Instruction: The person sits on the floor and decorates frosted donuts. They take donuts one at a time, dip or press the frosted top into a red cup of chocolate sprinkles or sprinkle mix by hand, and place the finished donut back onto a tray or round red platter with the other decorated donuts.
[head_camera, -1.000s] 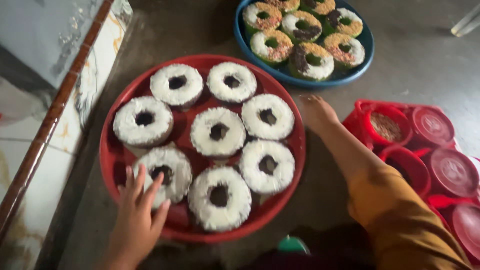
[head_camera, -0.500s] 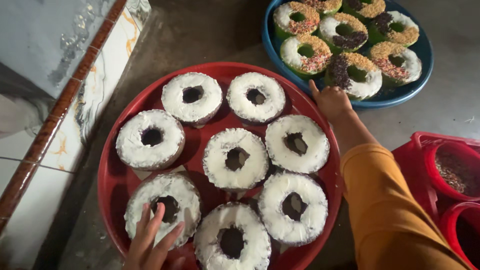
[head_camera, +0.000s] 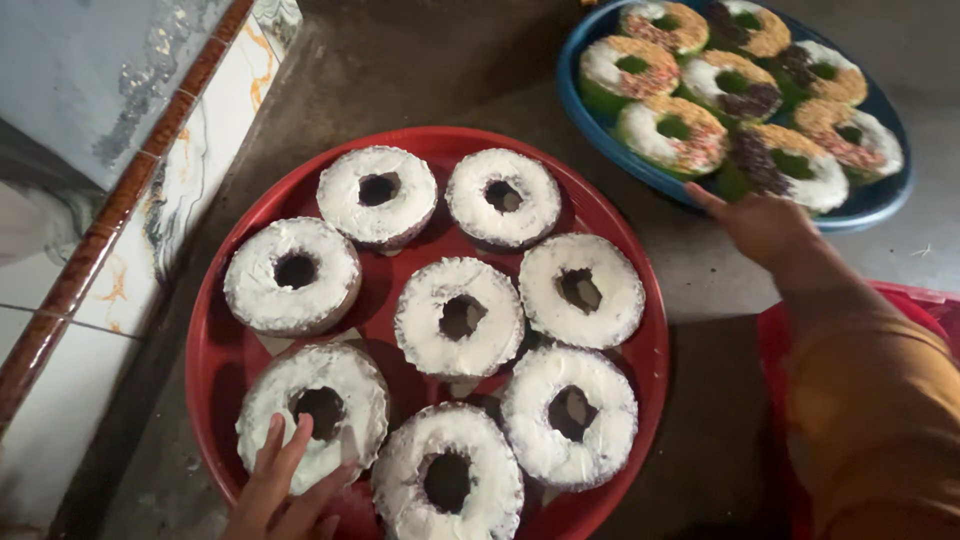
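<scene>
A round red tray (head_camera: 225, 355) on the grey floor holds several ring-shaped cakes covered in white frosting. My left hand (head_camera: 283, 490) rests with spread fingers on the near-left white ring cake (head_camera: 312, 412) at the tray's front. My right hand (head_camera: 762, 228), in an orange sleeve, reaches to the right of the red tray and touches the near rim of a blue tray (head_camera: 870, 205). The blue tray holds several green ring cakes topped with white frosting and coloured or chocolate sprinkles. Neither hand holds anything.
A tiled step with a brown edge (head_camera: 120, 210) runs along the left. A red container (head_camera: 925, 300) shows at the right edge behind my sleeve. Grey concrete floor (head_camera: 420, 70) lies between the trays.
The view has closed in on the red tray. My right hand moved from the red tray's right rim to the blue tray's rim. My left hand stays on the near-left cake.
</scene>
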